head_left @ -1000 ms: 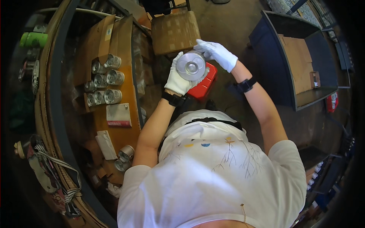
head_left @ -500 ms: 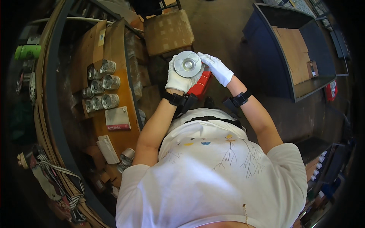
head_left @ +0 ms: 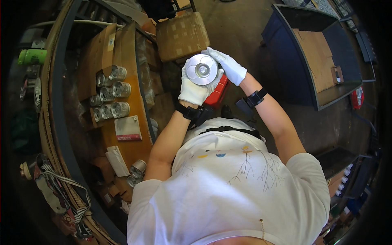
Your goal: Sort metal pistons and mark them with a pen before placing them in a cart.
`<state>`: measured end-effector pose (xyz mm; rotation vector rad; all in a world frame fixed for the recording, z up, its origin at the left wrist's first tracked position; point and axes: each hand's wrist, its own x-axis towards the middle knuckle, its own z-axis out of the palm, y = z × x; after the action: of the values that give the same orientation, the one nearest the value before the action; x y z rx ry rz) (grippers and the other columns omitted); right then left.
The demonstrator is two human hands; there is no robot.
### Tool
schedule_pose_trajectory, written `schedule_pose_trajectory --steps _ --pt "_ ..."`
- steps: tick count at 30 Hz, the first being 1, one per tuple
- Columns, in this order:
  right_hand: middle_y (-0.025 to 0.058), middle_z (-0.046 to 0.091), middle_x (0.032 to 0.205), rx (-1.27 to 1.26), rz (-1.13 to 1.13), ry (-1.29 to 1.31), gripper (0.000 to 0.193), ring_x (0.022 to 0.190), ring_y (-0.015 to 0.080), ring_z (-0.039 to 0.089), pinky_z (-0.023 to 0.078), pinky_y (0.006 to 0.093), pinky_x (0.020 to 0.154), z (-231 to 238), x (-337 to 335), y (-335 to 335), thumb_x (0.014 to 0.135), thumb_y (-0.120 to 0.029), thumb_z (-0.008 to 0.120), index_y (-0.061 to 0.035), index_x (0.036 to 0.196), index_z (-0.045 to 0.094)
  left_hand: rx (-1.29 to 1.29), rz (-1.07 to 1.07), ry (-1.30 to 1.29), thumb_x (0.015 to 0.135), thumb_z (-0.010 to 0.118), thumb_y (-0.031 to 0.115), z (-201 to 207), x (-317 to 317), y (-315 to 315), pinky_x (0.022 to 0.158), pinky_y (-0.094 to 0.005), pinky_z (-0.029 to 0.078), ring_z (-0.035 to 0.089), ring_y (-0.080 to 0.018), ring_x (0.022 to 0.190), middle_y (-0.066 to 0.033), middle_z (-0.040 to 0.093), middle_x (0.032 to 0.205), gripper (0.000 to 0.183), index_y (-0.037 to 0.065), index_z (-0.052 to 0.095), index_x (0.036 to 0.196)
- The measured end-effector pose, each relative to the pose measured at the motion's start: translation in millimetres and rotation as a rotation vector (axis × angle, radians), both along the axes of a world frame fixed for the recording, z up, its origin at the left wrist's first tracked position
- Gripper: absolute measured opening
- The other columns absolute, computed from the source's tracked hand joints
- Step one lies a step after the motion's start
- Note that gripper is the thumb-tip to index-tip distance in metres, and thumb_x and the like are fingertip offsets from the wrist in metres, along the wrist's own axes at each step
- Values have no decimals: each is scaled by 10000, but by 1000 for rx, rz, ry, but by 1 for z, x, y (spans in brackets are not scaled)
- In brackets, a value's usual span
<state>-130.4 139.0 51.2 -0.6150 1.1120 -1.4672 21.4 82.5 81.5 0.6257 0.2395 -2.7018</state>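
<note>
A silvery metal piston (head_left: 199, 74) is held with its round, dished crown facing up. My left hand (head_left: 193, 91), in a white glove, is wrapped round its lower and left sides. Against the upper right edge of the piston lies my right hand (head_left: 230, 68), also gloved in white, its fingers stretched out and close together. The right fingertips reach past the crown's rim; the thumb is hidden. The sides of the piston below the crown are mostly out of sight.
Several similar pistons (head_left: 120, 89) stand on an orange-brown table (head_left: 136, 96) at left, near a notebook (head_left: 128, 128). A red box (head_left: 217, 92) is beneath my hands. Beyond stands a cardboard-topped stool (head_left: 182, 36). On the right is a dark bin (head_left: 288, 51) with cardboard inside.
My right hand has slid slightly left and up along the piston's rim, its fingertips now higher. The left hand keeps its hold with the piston nearly in place.
</note>
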Motion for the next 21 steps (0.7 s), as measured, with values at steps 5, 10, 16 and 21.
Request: schedule_pose_trajectory --steps 5,10,16,21 --pt "77 674 1090 82 80 32 511 953 130 614 486 287 899 19 -27 -19 955 -438 580 23 1167 634 -25 -203 -22 953 435 482 29 -4 -3 998 -578 463 515 -373 1212 -145 519 1339 527 89 488 1300" --pt "31 689 902 105 157 239 469 788 105 595 502 286 762 42 -63 -27 938 -462 597 -8 977 707 -68 -248 30 965 388 537 39 -33 0 962 -569 476 536 -385 1158 -149 526 1310 556 116 471 1318" --pt "37 699 910 128 86 251 399 794 112 596 496 281 768 99 -111 -19 953 -391 602 -11 970 723 -222 -392 225 986 295 546 70 -74 -4 920 -550 505 504 -444 1186 -180 479 1365 594 108 424 1367" --pt "59 707 955 126 25 500 400 853 123 630 506 275 823 148 -132 15 954 -371 604 11 1003 709 -236 -507 362 985 296 564 81 -97 7 964 -540 475 468 -428 1235 -171 445 1404 620 122 378 1412"
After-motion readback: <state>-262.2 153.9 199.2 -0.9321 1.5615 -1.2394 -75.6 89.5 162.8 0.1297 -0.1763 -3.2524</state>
